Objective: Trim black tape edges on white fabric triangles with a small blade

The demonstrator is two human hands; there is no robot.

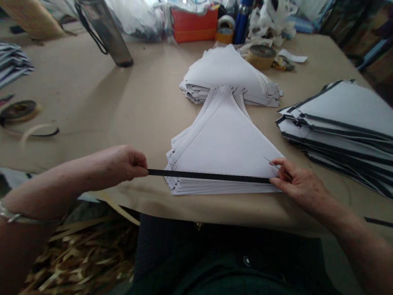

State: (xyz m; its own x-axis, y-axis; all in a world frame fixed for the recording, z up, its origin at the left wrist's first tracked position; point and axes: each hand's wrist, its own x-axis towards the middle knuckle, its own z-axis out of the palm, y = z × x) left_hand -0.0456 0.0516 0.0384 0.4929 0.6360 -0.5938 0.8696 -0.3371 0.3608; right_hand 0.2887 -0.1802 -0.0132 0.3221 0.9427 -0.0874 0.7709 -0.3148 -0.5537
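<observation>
A narrow black strip (210, 176) is stretched between my hands, along the near edge of a stack of white curved-sided sheets (213, 141). My left hand (122, 164) pinches the strip's left end, beyond the stack's left corner. At the near right corner my right hand (295, 179) pinches the other end. A thin pointed metal tool (268, 160) also sticks out from the right fingers; its kind is hidden. Whether the strip touches the top sheet along its whole length I cannot tell.
Behind lies another pile of white sheets (226, 70). To the right is a stack of black-edged pieces (353, 120). On the left are a tape roll (18, 112) and a grey bottle (107, 30). Peeled paper strips (78, 260) heap below the table's edge. A red box (194, 23) stands at the back.
</observation>
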